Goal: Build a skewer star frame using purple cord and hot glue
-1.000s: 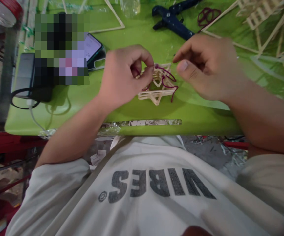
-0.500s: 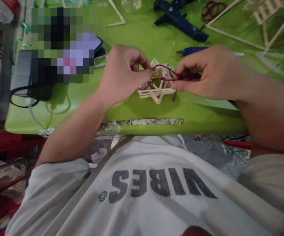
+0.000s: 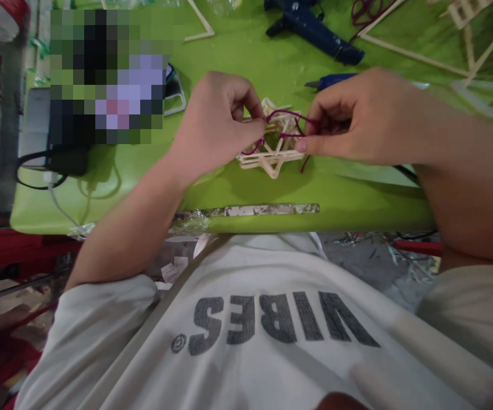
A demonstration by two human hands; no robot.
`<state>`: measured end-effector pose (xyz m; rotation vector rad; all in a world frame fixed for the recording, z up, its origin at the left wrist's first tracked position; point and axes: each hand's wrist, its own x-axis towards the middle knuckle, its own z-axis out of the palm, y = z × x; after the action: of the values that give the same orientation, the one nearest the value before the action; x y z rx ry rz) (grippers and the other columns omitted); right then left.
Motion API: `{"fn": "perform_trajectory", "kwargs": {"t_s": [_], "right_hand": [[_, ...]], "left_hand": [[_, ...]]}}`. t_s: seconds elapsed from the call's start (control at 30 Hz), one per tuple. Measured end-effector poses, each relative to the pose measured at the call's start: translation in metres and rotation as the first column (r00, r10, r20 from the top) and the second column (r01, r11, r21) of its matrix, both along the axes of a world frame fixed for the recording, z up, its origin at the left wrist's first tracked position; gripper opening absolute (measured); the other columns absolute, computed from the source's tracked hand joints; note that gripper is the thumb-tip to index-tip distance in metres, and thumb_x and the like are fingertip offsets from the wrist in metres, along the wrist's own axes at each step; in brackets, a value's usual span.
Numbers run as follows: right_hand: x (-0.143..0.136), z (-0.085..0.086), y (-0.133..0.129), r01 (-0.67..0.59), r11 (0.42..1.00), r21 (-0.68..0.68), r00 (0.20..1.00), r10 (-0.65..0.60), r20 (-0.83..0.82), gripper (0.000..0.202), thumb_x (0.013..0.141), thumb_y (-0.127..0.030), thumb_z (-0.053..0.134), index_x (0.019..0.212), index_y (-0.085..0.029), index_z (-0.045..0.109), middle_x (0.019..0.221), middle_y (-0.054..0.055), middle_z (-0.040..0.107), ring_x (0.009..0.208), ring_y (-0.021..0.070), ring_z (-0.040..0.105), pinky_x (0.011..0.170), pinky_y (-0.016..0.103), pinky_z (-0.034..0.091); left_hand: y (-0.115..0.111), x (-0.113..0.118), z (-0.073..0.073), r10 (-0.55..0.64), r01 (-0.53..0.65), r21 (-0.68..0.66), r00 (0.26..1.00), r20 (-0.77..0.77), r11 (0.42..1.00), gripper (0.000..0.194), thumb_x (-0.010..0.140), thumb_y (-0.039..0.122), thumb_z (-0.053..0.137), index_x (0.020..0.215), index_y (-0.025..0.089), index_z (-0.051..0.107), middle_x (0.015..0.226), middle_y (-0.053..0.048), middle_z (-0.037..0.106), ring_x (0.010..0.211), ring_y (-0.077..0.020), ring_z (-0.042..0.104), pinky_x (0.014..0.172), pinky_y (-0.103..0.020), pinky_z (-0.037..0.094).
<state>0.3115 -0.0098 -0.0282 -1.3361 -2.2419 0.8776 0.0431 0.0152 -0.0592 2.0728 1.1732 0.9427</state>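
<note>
A small star-shaped frame of pale wooden sticks [image 3: 274, 165] rests on the green table [image 3: 246, 191], between my hands. Purple cord [image 3: 291, 113] runs through and over its top, and a loose end hangs at its right side. My left hand [image 3: 224, 125] pinches the cord at the frame's upper left, thumb and forefinger pressed together. On the right side, my right hand [image 3: 349, 122] is closed on the cord, its thumb beside the frame's edge. The fingertips hide part of the cord and frame.
A dark blue glue gun [image 3: 314, 31] and a blue-handled tool [image 3: 334, 81] lie behind my right hand. Larger stick frames [image 3: 417, 54] stand at the back right. At the left are a power bank [image 3: 36, 125] with a cable and a partly blurred phone [image 3: 171, 80].
My right hand has moved slightly up and to the right with the cord. My left hand keeps its pinch, and the frame sits nearly the same.
</note>
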Motion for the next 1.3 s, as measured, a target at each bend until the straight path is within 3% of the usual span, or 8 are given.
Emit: {"fn": "perform_trajectory", "kwargs": {"t_s": [0.17, 0.3, 0.43, 0.67, 0.73, 0.83, 1.03, 1.3], "right_hand": [[-0.005, -0.009, 0.000, 0.140, 0.990, -0.027, 0.979, -0.143, -0.144, 0.025, 0.076, -0.020, 0.103, 0.084, -0.028, 0.080, 0.071, -0.001, 0.078, 0.060, 0.0125, 0.063, 0.053, 0.030, 0.041], [-0.012, -0.011, -0.001, 0.179, 0.982, -0.060, 0.964, -0.188, -0.190, 0.020, 0.081, -0.013, 0.096, 0.085, -0.025, 0.081, 0.071, -0.002, 0.077, 0.060, 0.0102, 0.061, 0.057, 0.030, 0.039], [-0.019, -0.013, -0.001, 0.263, 0.961, -0.088, 0.929, -0.277, -0.244, 0.017, 0.086, -0.020, 0.094, 0.080, -0.024, 0.079, 0.071, -0.003, 0.078, 0.060, 0.0098, 0.061, 0.058, 0.030, 0.037], [-0.029, -0.015, -0.001, 0.327, 0.941, -0.084, 0.913, -0.338, -0.229, 0.019, 0.081, -0.020, 0.097, 0.074, -0.022, 0.079, 0.065, -0.002, 0.074, 0.057, 0.0092, 0.055, 0.057, 0.031, 0.034], [-0.030, -0.013, -0.001, 0.335, 0.936, -0.110, 0.908, -0.352, -0.229, 0.017, 0.082, -0.018, 0.095, 0.075, -0.019, 0.080, 0.065, -0.003, 0.073, 0.058, 0.0082, 0.054, 0.057, 0.030, 0.032], [-0.030, -0.011, -0.002, 0.333, 0.937, -0.108, 0.902, -0.349, -0.252, 0.016, 0.081, -0.020, 0.095, 0.076, -0.018, 0.080, 0.066, -0.002, 0.072, 0.059, 0.0095, 0.054, 0.057, 0.031, 0.032], [-0.027, -0.013, -0.004, 0.278, 0.959, -0.060, 0.929, -0.284, -0.236, 0.026, 0.085, -0.049, 0.096, 0.076, -0.033, 0.078, 0.074, -0.001, 0.076, 0.064, 0.0189, 0.060, 0.062, 0.040, 0.041], [-0.030, -0.013, -0.001, 0.299, 0.951, -0.075, 0.899, -0.308, -0.311, 0.022, 0.086, -0.037, 0.097, 0.078, -0.027, 0.079, 0.073, -0.002, 0.076, 0.061, 0.0141, 0.056, 0.061, 0.036, 0.038]], "left_hand": [[0.003, 0.002, 0.002, 0.020, -0.020, 0.013, 0.999, -0.037, 1.000, 0.013, 0.066, 0.020, 0.085, 0.066, 0.028, 0.076, 0.044, 0.005, 0.046, 0.050, -0.0093, 0.029, 0.056, -0.033, 0.019], [0.005, 0.003, 0.005, 0.014, -0.017, -0.047, 0.998, -0.065, 0.999, 0.017, 0.065, 0.017, 0.089, 0.066, 0.027, 0.075, 0.047, 0.002, 0.052, 0.051, -0.0122, 0.036, 0.058, -0.035, 0.022], [0.005, 0.004, 0.007, 0.017, -0.021, -0.068, 0.998, -0.054, 0.997, 0.019, 0.067, 0.016, 0.090, 0.066, 0.027, 0.075, 0.047, 0.002, 0.054, 0.050, -0.0121, 0.037, 0.060, -0.036, 0.024], [0.006, 0.004, 0.002, 0.038, -0.043, -0.051, 0.994, -0.103, 0.998, 0.020, 0.069, 0.019, 0.090, 0.067, 0.028, 0.072, 0.049, 0.005, 0.046, 0.055, -0.0114, 0.033, 0.063, -0.037, 0.028], [0.005, 0.003, 0.002, 0.015, -0.021, -0.058, 0.995, -0.100, 0.998, 0.017, 0.076, 0.026, 0.092, 0.074, 0.024, 0.075, 0.052, 0.004, 0.046, 0.058, -0.0094, 0.033, 0.066, -0.036, 0.031], [0.006, 0.000, -0.002, -0.008, 0.002, -0.091, 0.998, -0.066, 0.996, 0.028, 0.082, 0.042, 0.095, 0.084, 0.019, 0.078, 0.055, 0.003, 0.050, 0.062, -0.0082, 0.035, 0.070, -0.036, 0.034], [0.019, -0.011, -0.012, -0.024, 0.033, -0.097, 0.994, 0.102, 0.995, 0.044, 0.078, 0.071, 0.094, 0.083, 0.030, 0.078, 0.054, 0.001, 0.055, 0.054, -0.0120, 0.031, 0.059, -0.037, 0.023], [0.017, -0.028, 0.003, -0.018, 0.027, -0.085, 0.994, 0.109, 0.996, 0.032, 0.077, 0.054, 0.100, 0.074, 0.027, 0.084, 0.058, -0.001, 0.064, 0.055, -0.0107, 0.040, 0.057, -0.038, 0.027]]}}
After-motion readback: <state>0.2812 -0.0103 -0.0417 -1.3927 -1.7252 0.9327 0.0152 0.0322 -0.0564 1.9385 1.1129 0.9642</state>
